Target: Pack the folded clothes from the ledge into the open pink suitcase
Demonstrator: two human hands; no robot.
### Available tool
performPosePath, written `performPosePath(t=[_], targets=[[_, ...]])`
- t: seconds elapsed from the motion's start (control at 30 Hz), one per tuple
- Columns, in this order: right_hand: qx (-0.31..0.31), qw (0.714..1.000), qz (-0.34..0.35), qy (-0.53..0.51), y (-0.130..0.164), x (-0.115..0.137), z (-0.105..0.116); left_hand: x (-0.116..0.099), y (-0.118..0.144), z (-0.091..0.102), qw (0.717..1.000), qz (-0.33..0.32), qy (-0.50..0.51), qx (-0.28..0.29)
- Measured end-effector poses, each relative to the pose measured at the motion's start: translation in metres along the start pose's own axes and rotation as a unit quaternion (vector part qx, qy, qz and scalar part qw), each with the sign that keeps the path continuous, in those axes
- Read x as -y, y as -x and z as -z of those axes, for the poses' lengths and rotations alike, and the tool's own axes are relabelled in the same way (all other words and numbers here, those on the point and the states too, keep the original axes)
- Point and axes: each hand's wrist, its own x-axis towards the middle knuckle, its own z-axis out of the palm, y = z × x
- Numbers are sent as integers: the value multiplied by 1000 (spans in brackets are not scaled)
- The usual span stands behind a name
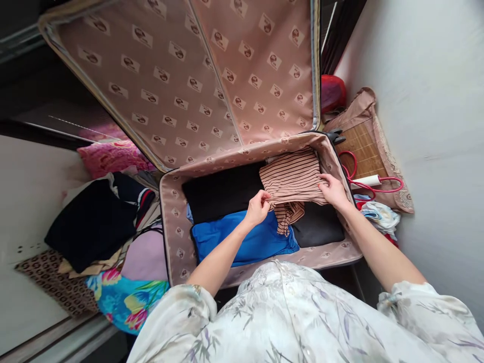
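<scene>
In the case (pixel 177 242), the striped cloth (pixel 291 174) is pinched at either side by the left hand (pixel 257 208) and right hand (pixel 333 191), and might be creased if its end (bunched below) were trapped.

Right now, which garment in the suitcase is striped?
The peach garment with dark stripes, with the left hand and right hand on it; the blue piece, black piece and dark grey piece look plain.

Left fingers (pixel 263 196) and right fingers (pixel 324 179) hold striped cloth (pixel 293 174) in the suitcase (pixel 176 217); blue cloth (pixel 223 234) lies on the left fingers' near side.
</scene>
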Motion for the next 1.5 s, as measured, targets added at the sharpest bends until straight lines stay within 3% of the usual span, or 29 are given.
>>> performPosePath(t=[0.07, 0.1, 0.2, 0.23, 0.27, 0.33, 0.4, 0.47, 0.53, 0.67, 0.77, 0.93, 1.0, 1.07, 1.17, 1.23, 1.37, 1.43, 1.5], targets=[[-7, 1000, 9, -9, 6, -2, 8, -2, 9, 0, 997, 35, 69, 29], [6, 1000, 21, 10, 11, -2, 13, -1, 14, 1, 992, 43, 89, 82], [140, 976, 50, 157, 30, 1, 29, 4, 22, 5, 949, 33, 50, 308], [195, 956, 61, 210, 35, 4, 32, 7, 21, 6, 940, 18, 9, 342], [236, 936, 71, 253, 38, 8, 33, 9, 17, 6, 943, 0, -39, 332], [250, 918, 94, 292, 34, 18, 31, 13, 0, 4, 969, -32, -138, 201], [188, 930, 120, 292, 15, 32, 22, 15, -26, -2, 972, -44, -226, 51], [118, 941, 128, 289, -14, 45, 9, 15, -53, -11, 956, -31, -292, 3], [87, 942, 117, 301, -42, 56, -4, 13, -75, -20, 941, -5, -336, 33], [120, 926, 83, 348, -66, 70, -10, 6, -91, -27, 930, 56, -357, 72], [134, 916, 94, 367, -55, 76, 9, -1, -92, -10, 953, 44, -295, 53], [66, 929, 69, 356, -49, 92, 59, -18, -111, 33, 994, -42, -104, 8], [67, 930, 68, 355, -58, 102, 68, -26, -126, 38, 994, -47, -99, -20], [65, 931, 68, 353, -65, 111, 66, -32, -135, 34, 985, -5, -168, -45], [21, 934, 96, 344, -59, 117, 44, -32, -125, 16, 938, 43, -335, -79], [-7, 932, 132, 337, -46, 111, 20, -23, -105, 3, 904, 12, -419, -84], [4, 933, 155, 326, -34, 74, -32, 11, -64, -26, 870, -68, -487, 40], [25, 938, 130, 321, -45, 52, -56, 31, -52, -39, 862, -70, -493, 99], [33, 943, 105, 315, -62, 33, -75, 49, -48, -51, 858, -59, -497, 118]])
